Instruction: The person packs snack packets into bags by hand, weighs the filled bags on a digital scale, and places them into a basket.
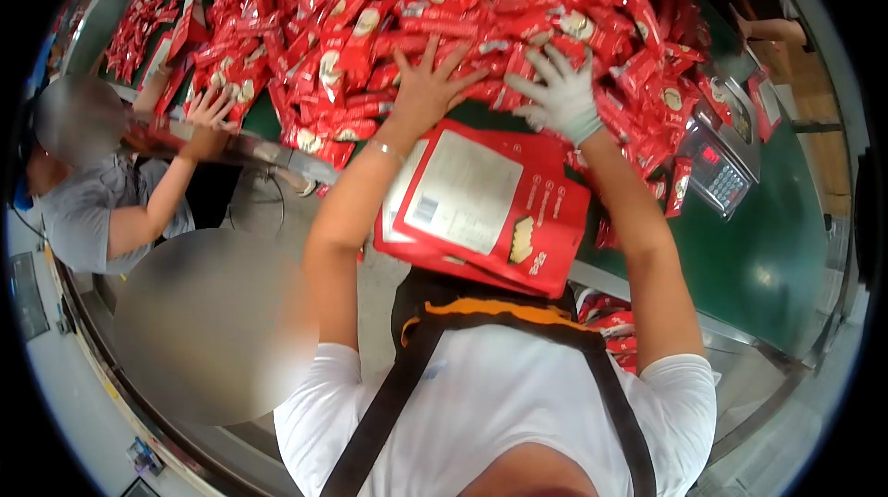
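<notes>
My left hand (428, 94), bare with a thin bracelet at the wrist, lies with fingers spread on the near edge of a big heap of small red packets (370, 43). To its right my right hand (562, 101), in a whitish glove, is also spread open, its fingertips against the packets. Neither hand is closed around a packet. Between my forearms, at the table's near edge, lies a stack of flat red bags (546, 219). The top bag shows a pale panel with a barcode (462, 192).
A digital scale (712, 159) with a lit red display stands at the right on the green tabletop (758, 256). A co-worker (120, 201) in grey reaches into the heap at the left. Another person's hand (772, 30) shows at the far right. More red packets (610, 321) lie below the table edge.
</notes>
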Demonstrator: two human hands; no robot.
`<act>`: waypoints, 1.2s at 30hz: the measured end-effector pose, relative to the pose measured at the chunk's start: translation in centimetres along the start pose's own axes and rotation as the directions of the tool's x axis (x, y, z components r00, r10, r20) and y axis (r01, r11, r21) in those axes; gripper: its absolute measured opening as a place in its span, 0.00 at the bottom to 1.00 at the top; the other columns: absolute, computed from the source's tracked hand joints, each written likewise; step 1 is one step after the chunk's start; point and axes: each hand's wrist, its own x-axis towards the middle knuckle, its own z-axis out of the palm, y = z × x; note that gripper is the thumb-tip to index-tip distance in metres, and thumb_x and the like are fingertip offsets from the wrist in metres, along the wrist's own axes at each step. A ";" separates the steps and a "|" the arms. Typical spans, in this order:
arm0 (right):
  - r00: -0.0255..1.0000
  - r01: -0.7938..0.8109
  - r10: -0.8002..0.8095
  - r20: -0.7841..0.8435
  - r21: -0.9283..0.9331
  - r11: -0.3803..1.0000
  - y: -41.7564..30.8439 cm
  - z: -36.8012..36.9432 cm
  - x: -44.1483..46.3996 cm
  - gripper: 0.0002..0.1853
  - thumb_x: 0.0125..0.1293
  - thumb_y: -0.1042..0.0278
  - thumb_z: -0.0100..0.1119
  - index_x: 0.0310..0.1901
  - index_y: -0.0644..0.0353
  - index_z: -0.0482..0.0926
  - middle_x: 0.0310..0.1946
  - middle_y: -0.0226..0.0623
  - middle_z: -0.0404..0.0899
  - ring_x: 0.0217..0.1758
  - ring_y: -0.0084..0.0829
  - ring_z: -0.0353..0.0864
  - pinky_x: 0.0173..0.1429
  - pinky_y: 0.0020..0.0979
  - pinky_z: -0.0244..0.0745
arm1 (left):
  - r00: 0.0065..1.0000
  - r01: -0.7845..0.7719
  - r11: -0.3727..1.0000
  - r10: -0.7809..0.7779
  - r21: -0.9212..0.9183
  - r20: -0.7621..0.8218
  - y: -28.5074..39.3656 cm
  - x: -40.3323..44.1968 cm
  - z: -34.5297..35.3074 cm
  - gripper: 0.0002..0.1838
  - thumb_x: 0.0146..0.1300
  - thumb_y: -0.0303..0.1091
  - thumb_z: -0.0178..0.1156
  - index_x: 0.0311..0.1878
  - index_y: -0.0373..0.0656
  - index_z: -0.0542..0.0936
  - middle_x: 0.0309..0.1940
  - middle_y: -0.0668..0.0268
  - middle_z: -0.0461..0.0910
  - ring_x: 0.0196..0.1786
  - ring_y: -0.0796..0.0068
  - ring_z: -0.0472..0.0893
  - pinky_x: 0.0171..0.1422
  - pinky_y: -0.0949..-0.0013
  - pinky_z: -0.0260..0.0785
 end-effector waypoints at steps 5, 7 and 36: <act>0.988 -0.032 0.017 0.155 0.094 0.995 -0.6 -3.0 0.4 0.35 0.57 0.36 0.65 0.68 0.26 0.70 0.76 0.31 0.58 0.78 0.41 0.56 0.71 0.76 0.38 | 0.989 -0.053 0.998 0.055 -0.018 0.134 -0.3 -0.2 -2.8 0.35 0.64 0.45 0.62 0.74 0.78 0.63 0.81 0.69 0.45 0.81 0.45 0.45 0.65 0.11 0.41; 0.960 -0.139 0.082 0.268 0.203 0.969 -1.8 -5.7 -0.8 0.30 0.62 0.44 0.63 0.66 0.36 0.74 0.75 0.33 0.60 0.79 0.44 0.55 0.75 0.69 0.39 | 0.986 -0.038 0.989 0.060 -0.141 0.156 0.1 -0.9 -4.9 0.32 0.63 0.34 0.61 0.71 0.69 0.71 0.82 0.67 0.45 0.81 0.45 0.44 0.69 0.14 0.38; 0.994 0.111 -0.106 -0.034 0.372 0.922 -13.7 -10.3 -0.6 0.25 0.64 0.62 0.64 0.64 0.52 0.76 0.68 0.46 0.68 0.69 0.47 0.67 0.72 0.59 0.56 | -0.190 0.902 -0.259 -0.957 -0.346 0.221 20.3 -48.5 -5.9 0.14 0.62 0.29 0.58 0.50 0.37 0.83 0.49 0.49 0.82 0.53 0.53 0.81 0.60 0.58 0.72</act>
